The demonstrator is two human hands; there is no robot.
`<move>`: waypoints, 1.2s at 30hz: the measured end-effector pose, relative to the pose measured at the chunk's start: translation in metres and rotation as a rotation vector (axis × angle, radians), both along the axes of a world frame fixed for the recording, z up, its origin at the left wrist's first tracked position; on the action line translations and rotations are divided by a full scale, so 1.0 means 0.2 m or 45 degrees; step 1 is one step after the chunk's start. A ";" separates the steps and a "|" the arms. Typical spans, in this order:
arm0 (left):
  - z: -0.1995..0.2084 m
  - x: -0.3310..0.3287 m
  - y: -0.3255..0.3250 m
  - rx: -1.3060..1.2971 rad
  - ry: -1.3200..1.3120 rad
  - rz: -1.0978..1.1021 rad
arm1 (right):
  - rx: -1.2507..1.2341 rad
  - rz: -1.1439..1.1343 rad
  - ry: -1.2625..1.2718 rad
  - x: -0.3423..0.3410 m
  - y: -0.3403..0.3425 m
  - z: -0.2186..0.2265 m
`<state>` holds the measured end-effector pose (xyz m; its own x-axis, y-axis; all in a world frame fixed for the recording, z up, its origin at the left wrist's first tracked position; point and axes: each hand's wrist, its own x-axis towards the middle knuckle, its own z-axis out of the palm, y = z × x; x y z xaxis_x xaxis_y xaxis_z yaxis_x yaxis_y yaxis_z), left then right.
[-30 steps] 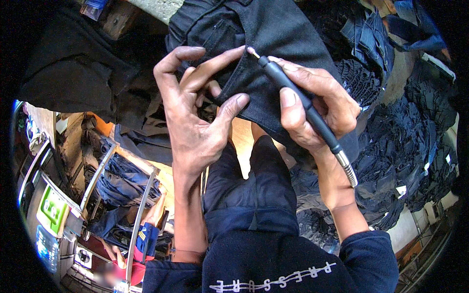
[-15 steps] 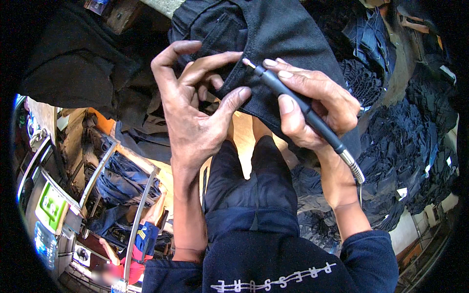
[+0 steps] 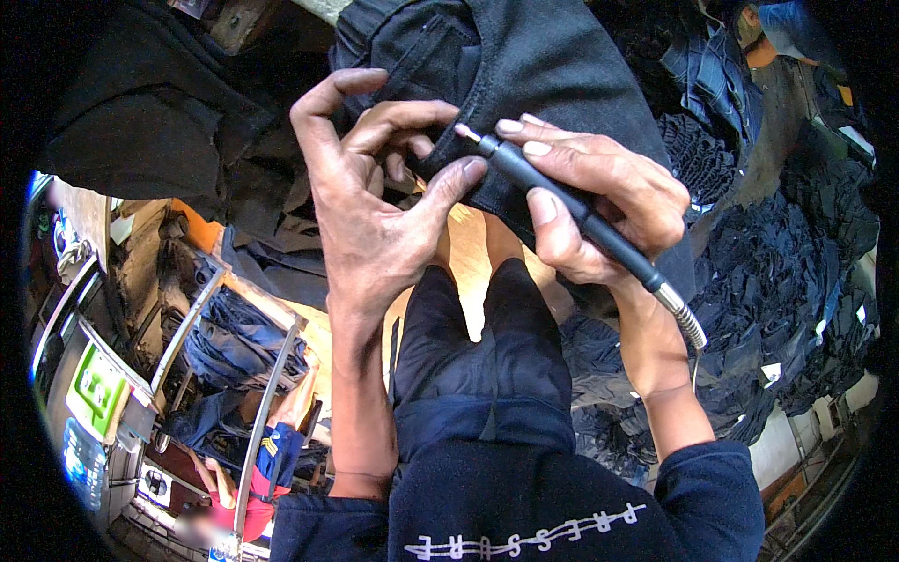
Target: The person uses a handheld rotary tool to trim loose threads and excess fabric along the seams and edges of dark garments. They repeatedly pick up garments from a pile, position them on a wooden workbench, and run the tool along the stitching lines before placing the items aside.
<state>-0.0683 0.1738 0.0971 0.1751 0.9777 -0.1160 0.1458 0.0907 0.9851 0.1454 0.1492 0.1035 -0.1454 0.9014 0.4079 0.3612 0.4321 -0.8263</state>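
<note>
Black denim jeans [image 3: 571,75] hang in front of me, with a stitched pocket [image 3: 426,61] showing near the top. My left hand [image 3: 375,197] has the edge of the jeans between its thumb and bent fingers, its index fingertip at the seam; its little finger sticks up. In my right hand [image 3: 599,197] is a black pen-shaped rotary tool [image 3: 562,197], gripped like a pencil. Its small pale tip touches or nearly touches the seam beside my left index finger. A metal spring sleeve and thin cord trail from its rear end.
Dark garments lie heaped on the right [image 3: 749,290], and black cloth [image 3: 178,122] hangs at the upper left. Metal rails [image 3: 257,431] stand at the lower left, near a green-framed panel [image 3: 96,391] and a person in red [image 3: 253,510]. Another person [image 3: 791,28] shows at the upper right.
The tool's tip has moved slightly down and left along the seam. My left index fingertip has shifted a little with it. More of a person shows at the upper right.
</note>
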 end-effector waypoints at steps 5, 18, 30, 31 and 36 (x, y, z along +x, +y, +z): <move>0.02 -0.03 0.02 0.037 0.077 -0.030 | 0.059 0.044 0.028 0.00 0.00 -0.03; 0.27 -0.14 0.35 0.350 0.637 -0.147 | -0.236 -0.493 -0.117 0.35 -0.60 0.25; 0.09 0.19 0.09 0.952 1.040 -0.454 | -0.201 -0.601 -0.244 0.34 -0.87 0.18; 0.04 0.11 0.19 1.055 1.008 -0.460 | -0.151 -0.622 -0.248 0.37 -0.91 0.18; 0.00 -0.09 0.43 0.995 0.883 -0.476 | -0.237 -0.433 -0.287 0.33 -0.82 0.06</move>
<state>-0.0856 0.2593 0.0963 0.6102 0.7237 0.3224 0.5762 -0.6847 0.4463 0.2109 -0.0155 0.1158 0.1053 0.9683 0.2266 0.6369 0.1093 -0.7631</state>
